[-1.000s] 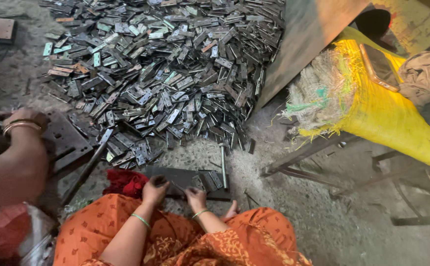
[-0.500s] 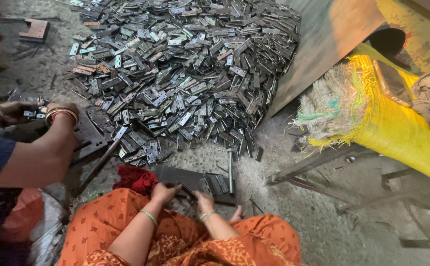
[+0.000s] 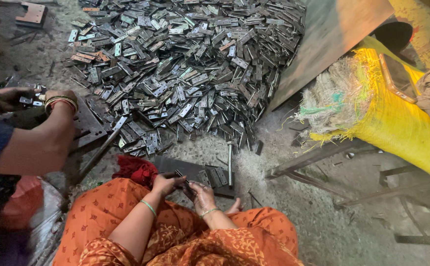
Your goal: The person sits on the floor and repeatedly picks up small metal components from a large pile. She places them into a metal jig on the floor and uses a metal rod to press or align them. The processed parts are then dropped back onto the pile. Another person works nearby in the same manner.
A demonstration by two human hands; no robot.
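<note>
left hand: low in the middle of the frame, fingers curled shut around a small metal piece, just above the orange lap.
right hand: just right of the left hand, palm down, fingers bent over the same small metal piece; cannot tell how tight it holds.
small metal piece: between the two hands, at the near edge of the dark flat plate; mostly hidden by fingers.
dark flat plate: lies on the ground just above the hands, with a few little metal bits on it.
metal rod: thin, lies straight up and down at the right end of the plate.
red cloth: bunched up just left of the left hand, touching the plate's left end.
pile of metal pieces: very big, grey and shiny, fills the upper middle of the frame.
orange dress: covers the lap along the bottom.
other person's arm: at the left edge, with bangles, hand resting by another dark plate near the pile.
yellow sack: right side, with a frayed open end pointing left.
ground: grey and dusty.
</note>
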